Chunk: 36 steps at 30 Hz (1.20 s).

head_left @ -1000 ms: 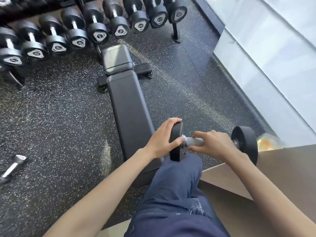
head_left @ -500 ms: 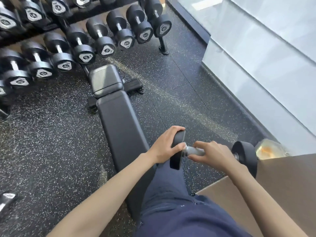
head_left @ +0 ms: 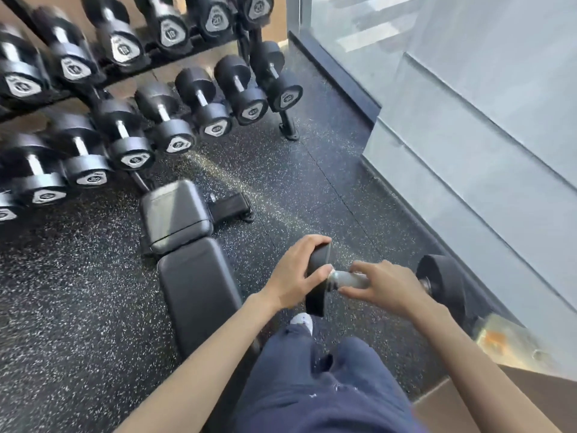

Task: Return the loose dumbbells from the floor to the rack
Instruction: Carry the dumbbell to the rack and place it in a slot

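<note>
The speckled black rubber floor (head_left: 78,292) fills most of the frame. At the upper left stands the two-tier black metal rack (head_left: 286,125), its rows full of black round-headed dumbbells, and no free cradle can be made out. Below it, left of centre, lies the black padded bench (head_left: 199,285). The loose black dumbbell with the grey metal handle (head_left: 346,279) is at lower centre-right, in front of the person's knees and apparently clear of the floor, so it seems picked up but not yet racked. The carry and the placing are left to do. Its long axis runs left to right across the frame, crosswise to the racked handles. The left hand (head_left: 293,276) cups the near-left head, fingers curled over its rim. The right hand (head_left: 387,285) wraps the handle between fingers and thumb.
</note>
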{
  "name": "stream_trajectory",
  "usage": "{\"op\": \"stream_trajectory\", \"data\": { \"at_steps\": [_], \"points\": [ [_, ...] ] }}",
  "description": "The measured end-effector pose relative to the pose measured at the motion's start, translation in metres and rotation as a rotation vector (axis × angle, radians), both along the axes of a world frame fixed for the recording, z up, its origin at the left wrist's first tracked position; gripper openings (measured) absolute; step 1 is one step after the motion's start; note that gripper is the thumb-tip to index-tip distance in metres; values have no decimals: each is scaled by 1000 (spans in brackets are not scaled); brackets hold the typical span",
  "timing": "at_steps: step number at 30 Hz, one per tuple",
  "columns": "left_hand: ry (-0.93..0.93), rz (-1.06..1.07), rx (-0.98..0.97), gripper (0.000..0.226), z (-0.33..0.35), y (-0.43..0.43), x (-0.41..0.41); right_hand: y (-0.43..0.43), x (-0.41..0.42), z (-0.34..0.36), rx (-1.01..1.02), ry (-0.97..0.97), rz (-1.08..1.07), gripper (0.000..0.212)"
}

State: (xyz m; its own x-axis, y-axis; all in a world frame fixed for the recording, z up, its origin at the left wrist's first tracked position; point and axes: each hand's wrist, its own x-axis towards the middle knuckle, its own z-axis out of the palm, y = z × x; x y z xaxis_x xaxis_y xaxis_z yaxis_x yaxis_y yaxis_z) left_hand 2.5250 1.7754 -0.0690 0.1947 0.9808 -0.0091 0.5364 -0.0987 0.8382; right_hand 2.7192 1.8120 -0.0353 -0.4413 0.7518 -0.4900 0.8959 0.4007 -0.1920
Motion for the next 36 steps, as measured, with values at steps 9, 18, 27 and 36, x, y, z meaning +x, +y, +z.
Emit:
{"op": "stream_trajectory", "data": {
  "at_steps": [9,18,27,36],
  "points": [
    [87,37,-31,60,-11,115,-21,136,-19,-14,-95,36,57,48],
    [105,164,-99,63,-3,264,-10,311,-24,-12,-125,3,181,54],
    [6,272,-134,57,-3,387,-11,441,-35,-9,-129,-22,249,53],
    [6,267,-121,55,-10,518,-69,573,-92,-17,-160,12,279,47]
  ]
}}
